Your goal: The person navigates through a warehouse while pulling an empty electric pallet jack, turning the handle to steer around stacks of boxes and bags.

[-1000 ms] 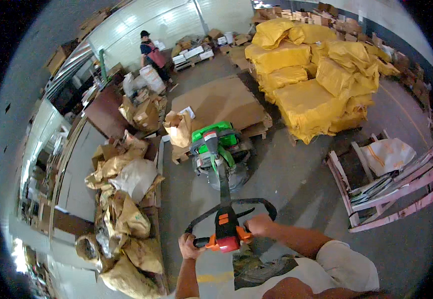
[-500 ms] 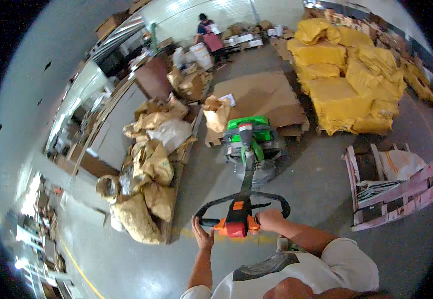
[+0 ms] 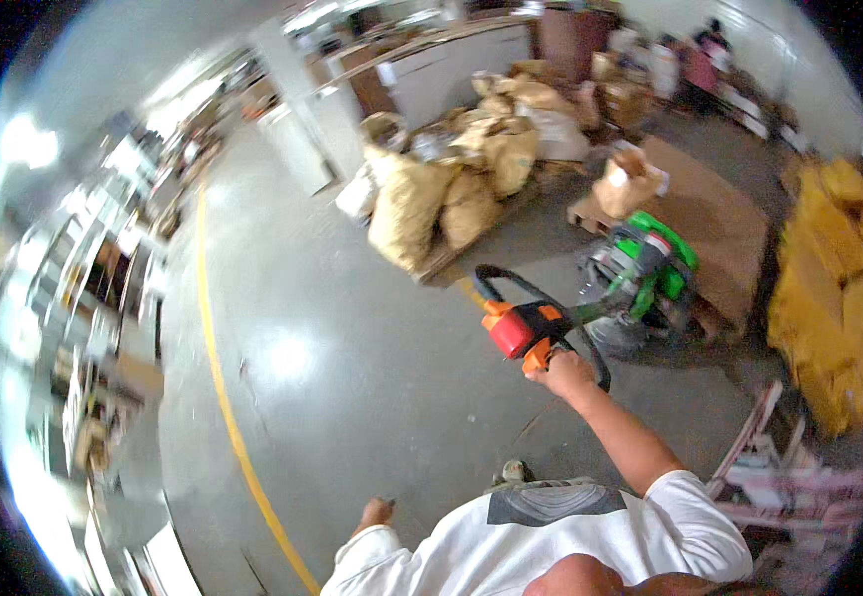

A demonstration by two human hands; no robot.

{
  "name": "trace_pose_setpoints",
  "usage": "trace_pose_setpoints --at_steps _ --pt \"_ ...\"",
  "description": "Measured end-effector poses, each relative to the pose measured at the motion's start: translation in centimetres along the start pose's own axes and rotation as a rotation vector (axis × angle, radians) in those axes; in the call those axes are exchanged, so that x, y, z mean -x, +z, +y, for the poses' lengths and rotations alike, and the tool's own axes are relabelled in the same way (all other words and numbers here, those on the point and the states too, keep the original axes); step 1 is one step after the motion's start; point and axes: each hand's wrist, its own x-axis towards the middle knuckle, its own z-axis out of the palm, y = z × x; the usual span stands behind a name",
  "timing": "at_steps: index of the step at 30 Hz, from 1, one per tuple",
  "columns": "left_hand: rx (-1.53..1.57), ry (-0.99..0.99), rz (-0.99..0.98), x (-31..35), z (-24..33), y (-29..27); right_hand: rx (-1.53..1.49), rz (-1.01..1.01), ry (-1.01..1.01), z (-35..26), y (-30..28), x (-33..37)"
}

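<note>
My right hand [image 3: 565,375] is closed round the grip of a looped control handle [image 3: 536,325] with orange and red parts. The handle belongs to a green and black electric pallet truck [image 3: 650,260], which stands ahead to the right at the end of a pallet covered with brown cardboard [image 3: 714,233]. On that cardboard, close to the truck, sits an open brown paper sack [image 3: 625,184]. My left hand [image 3: 376,513] hangs low beside my body, off the handle. It is small and blurred, so its fingers cannot be made out.
Filled tan sacks [image 3: 416,219] lie on a low pallet ahead. Yellow-wrapped bales [image 3: 839,288] stack at the right, with a pink pallet [image 3: 799,487] nearer. A yellow floor line [image 3: 225,392] runs along the left, past shelving [image 3: 103,348]. A person [image 3: 705,68] is at the far right.
The view has swung left, so the truck and stacks now sit further right. My left hand has let go of the handle and dropped beside me; my right hand still grips it.
</note>
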Motion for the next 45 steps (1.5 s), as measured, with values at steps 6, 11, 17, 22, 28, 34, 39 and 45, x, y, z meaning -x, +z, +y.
trace_pose_setpoints --at_steps 6,11,17,22,28,34,39,45 --pt "0.369 -0.141 -0.177 21.0 -16.0 22.8 0.011 -0.021 -0.139 -6.6 6.1 10.1" --pt "0.672 -0.035 -0.482 36.6 -10.1 32.9 -0.011 -0.003 -0.255 -8.9 3.8 16.5" --pt "0.738 -0.216 -0.08 38.8 -11.6 32.2 -0.082 -0.083 -0.405 -13.0 8.5 21.4" --pt "0.865 -0.004 0.157 35.2 -7.8 22.9 -0.021 -0.078 -0.356 -14.3 11.1 25.0" --pt "0.858 0.258 0.103 33.1 -6.2 17.8 0.036 -0.048 -0.357 -16.7 10.9 27.1" --pt "0.904 -0.139 0.176 34.9 -10.8 22.4 0.121 -0.109 -0.359 -15.3 12.4 23.8" --pt "1.227 -0.307 0.098 45.1 -7.6 28.0 0.044 -0.18 -0.433 -14.7 8.8 23.8" --pt "1.29 -0.34 0.005 46.4 0.2 33.3 0.014 -0.202 -0.551 -12.9 7.5 26.7"
